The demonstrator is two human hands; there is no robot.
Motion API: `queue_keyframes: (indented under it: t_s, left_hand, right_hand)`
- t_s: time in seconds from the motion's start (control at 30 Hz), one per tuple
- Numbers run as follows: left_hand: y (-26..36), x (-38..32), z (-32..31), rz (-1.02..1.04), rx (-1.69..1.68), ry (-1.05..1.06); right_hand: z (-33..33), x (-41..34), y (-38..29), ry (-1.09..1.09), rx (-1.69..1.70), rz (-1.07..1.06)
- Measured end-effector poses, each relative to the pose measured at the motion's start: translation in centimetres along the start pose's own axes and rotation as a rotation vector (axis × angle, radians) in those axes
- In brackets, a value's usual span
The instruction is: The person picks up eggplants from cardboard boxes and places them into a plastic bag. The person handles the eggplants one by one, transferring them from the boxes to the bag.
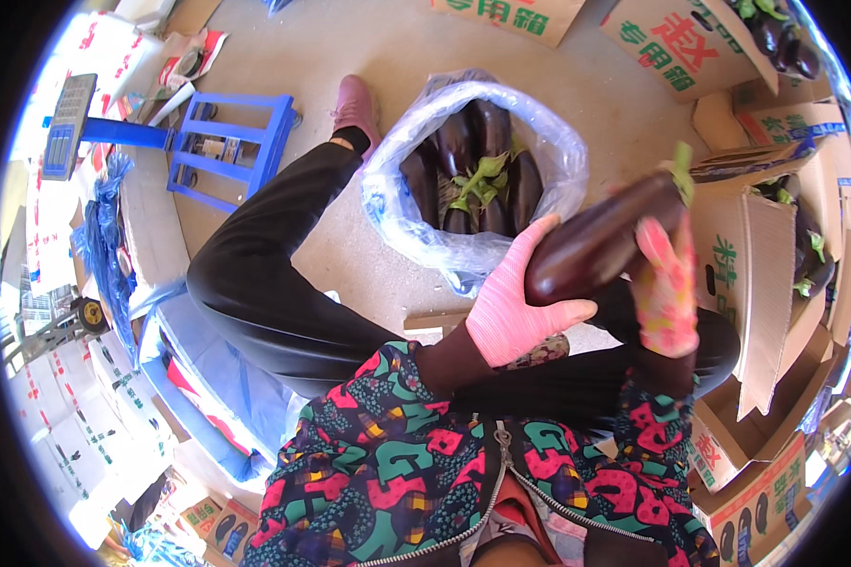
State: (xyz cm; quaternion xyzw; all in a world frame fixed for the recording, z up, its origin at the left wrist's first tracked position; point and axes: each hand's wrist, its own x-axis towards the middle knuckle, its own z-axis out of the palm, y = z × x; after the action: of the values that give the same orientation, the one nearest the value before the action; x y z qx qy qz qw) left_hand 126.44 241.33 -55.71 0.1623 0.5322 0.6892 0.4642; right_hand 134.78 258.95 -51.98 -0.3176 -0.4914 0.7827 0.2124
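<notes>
A large dark purple eggplant [596,241] with a green stem is held up, tilted, above my lap and to the right of the plastic bag. My left hand [514,298], in a pink knit glove, cups its lower round end with fingers and thumb. At its stem end is my right hand [663,290], in a patterned pink and yellow glove, slightly blurred; its fingers rest against the eggplant's side. In front of me on the floor stands an open clear plastic bag [564,142], its rim folded outward, with several eggplants [456,145] upright inside, some with green caps showing.
A blue platform scale [273,145] with a display stands on the floor at the left. Open cardboard boxes [759,283] at the right hold more eggplants [815,241]. An open cardboard box [787,397] lies below them. Blue plastic sheeting [220,368] is beside my left leg.
</notes>
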Motion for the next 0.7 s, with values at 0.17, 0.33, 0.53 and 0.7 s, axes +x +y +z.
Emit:
queue_keyframes:
  t_s: [0.17,0.33,0.53,0.7]
  left_hand:
    - [-6.7,3.0,-7.3,-0.062,1.492,-0.185]
    - [-11.4,4.1,-12.1,-0.303,1.875,-0.548]
    - [-9.9,1.8,-11.2,-0.086,1.896,-0.535]
    - [-8.2,0.3,-11.6,-0.217,1.767,-0.445]
  right_hand:
    - [0.0,5.8,3.8,0.207,-0.054,0.069]
    - [1.0,9.7,6.4,0.139,-0.155,0.014]
    - [6.4,10.6,11.4,-0.058,-0.474,-0.008]
    - [9.9,7.3,20.4,-0.279,-1.12,0.283]
